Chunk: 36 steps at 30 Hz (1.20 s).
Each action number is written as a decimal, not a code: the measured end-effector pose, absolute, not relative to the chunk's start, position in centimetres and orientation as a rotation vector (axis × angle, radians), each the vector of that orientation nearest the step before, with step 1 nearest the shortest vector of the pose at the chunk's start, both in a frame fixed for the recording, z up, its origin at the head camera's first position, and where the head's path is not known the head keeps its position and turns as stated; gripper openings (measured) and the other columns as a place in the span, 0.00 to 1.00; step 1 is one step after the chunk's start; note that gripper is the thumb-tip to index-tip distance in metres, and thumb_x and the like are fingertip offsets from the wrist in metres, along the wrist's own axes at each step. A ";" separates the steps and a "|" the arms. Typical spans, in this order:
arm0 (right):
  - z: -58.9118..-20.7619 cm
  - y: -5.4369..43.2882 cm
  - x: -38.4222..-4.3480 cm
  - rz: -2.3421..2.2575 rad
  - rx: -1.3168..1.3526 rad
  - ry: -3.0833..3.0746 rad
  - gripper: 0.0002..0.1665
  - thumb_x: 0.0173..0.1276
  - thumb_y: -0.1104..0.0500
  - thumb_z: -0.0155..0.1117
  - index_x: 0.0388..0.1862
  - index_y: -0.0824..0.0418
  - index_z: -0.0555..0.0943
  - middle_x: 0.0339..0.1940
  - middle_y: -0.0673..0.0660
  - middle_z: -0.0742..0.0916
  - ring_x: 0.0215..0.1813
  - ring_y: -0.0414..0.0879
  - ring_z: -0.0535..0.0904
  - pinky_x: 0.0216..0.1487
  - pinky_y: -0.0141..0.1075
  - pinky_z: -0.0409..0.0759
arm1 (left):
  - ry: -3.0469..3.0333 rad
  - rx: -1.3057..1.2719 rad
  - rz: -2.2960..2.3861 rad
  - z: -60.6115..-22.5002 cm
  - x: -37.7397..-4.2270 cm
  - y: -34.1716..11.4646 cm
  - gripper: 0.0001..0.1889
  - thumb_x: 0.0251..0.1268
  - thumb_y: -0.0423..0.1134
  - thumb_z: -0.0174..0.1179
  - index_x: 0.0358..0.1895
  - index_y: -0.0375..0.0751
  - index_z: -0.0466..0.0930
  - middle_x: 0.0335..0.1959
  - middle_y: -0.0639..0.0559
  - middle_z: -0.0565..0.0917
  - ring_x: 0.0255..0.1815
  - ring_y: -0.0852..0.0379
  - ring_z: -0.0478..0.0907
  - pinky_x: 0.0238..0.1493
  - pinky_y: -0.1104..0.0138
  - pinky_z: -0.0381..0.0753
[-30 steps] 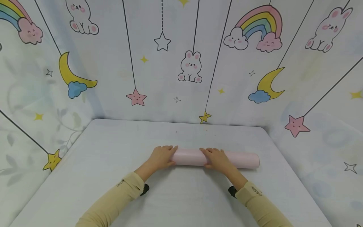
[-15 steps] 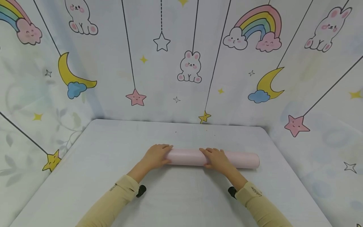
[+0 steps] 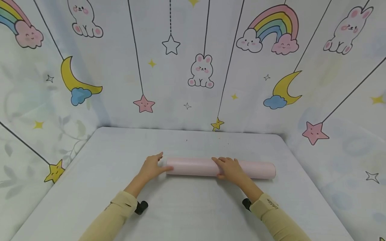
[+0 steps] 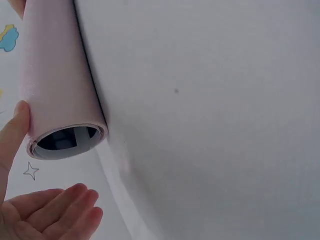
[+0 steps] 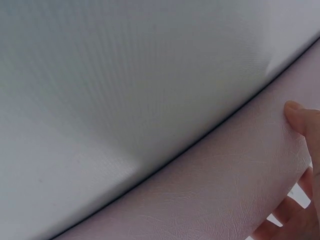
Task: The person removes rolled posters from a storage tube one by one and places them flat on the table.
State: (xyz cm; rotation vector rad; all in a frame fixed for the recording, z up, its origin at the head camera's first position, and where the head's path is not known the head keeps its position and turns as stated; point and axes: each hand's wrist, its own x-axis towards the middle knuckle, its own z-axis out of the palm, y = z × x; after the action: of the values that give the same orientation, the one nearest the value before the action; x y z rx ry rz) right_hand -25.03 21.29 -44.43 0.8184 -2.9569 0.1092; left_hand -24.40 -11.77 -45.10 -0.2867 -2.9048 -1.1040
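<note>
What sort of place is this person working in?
Possibly a child's room, or a small set-up nook; the pictures don't settle which. Walls printed with a rainbow and a white rabbit surround the far part of a white table, where a pink roll lies.

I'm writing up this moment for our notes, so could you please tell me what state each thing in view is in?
Roll: rolled up, lying on its side on the table; its left end is open and hollow.
Left hand: open, thumb against the roll near its left end, fingers off it.
Right hand: gripping the roll, thumb on the near side, fingers over the far side.
</note>
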 end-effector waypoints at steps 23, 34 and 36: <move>-44.2 21.3 -24.8 0.148 0.815 -2.963 0.41 0.51 0.51 0.72 0.64 0.56 0.68 0.54 0.61 0.78 0.55 0.60 0.72 0.51 0.65 0.64 | -2.670 0.036 -2.186 -47.5 -24.7 -12.1 0.24 0.70 0.44 0.46 0.56 0.25 0.70 0.50 0.37 0.78 0.50 0.48 0.76 0.47 0.60 0.76; -44.3 21.2 -24.8 0.147 0.794 -2.972 0.41 0.50 0.51 0.72 0.64 0.55 0.69 0.54 0.60 0.78 0.55 0.60 0.72 0.52 0.64 0.64 | -2.631 -0.079 -2.217 -47.7 -24.4 -12.5 0.20 0.71 0.41 0.46 0.54 0.26 0.73 0.49 0.39 0.79 0.47 0.53 0.76 0.47 0.61 0.76; -44.2 21.2 -24.8 0.149 0.794 -2.972 0.41 0.51 0.51 0.72 0.64 0.55 0.69 0.54 0.60 0.78 0.55 0.60 0.72 0.52 0.64 0.64 | -2.627 -0.087 -2.215 -47.7 -24.4 -12.5 0.20 0.71 0.41 0.46 0.53 0.26 0.73 0.49 0.39 0.79 0.47 0.53 0.77 0.46 0.61 0.77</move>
State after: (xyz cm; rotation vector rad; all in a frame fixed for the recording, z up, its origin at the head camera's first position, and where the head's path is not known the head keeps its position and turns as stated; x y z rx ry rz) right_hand -24.77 21.22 -44.23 0.7944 -2.9718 0.1491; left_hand -24.38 -12.52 -47.70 -0.0872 -2.6268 -2.2147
